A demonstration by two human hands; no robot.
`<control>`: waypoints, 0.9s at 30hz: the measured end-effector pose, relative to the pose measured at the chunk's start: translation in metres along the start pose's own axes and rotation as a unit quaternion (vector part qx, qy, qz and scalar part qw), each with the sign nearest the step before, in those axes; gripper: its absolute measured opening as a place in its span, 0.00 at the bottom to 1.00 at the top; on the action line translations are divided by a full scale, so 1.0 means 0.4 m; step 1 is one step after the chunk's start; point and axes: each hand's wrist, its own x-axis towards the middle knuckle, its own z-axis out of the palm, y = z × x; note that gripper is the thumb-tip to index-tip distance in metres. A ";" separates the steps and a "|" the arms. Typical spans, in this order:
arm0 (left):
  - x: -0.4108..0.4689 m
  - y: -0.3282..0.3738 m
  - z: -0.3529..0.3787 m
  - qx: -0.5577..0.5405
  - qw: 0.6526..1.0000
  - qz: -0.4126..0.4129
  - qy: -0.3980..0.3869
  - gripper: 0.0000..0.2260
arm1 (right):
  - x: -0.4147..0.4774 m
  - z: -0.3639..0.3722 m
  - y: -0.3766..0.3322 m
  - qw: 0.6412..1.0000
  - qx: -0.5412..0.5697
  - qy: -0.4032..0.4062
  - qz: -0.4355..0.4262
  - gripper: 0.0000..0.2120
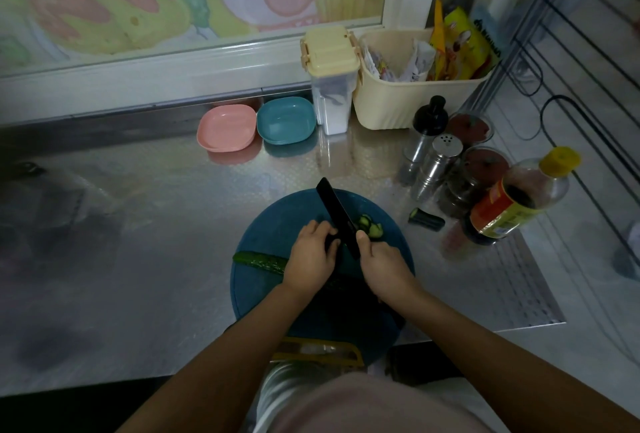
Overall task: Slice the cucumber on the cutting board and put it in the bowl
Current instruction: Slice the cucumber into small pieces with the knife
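Left hand (313, 252) holds the cucumber (259, 261) on the cutting board (254, 297); right hand (381, 264) grips the knife (334, 211).

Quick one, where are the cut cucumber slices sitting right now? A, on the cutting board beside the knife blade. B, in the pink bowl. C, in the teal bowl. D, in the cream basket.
A: the cucumber slices lie on the blue cutting board just right of the black knife, while the pink bowl and teal bowl look empty.

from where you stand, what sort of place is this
Most likely a kitchen prep counter: a steel worktop, a cutting board with a cucumber under a knife, and a sauce bottle and shaker beside it.
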 end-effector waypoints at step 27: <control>-0.005 -0.002 -0.007 -0.005 1.000 -0.021 -0.012 0.07 | 0.003 -0.036 0.015 0.995 0.091 -0.044 0.026 0.29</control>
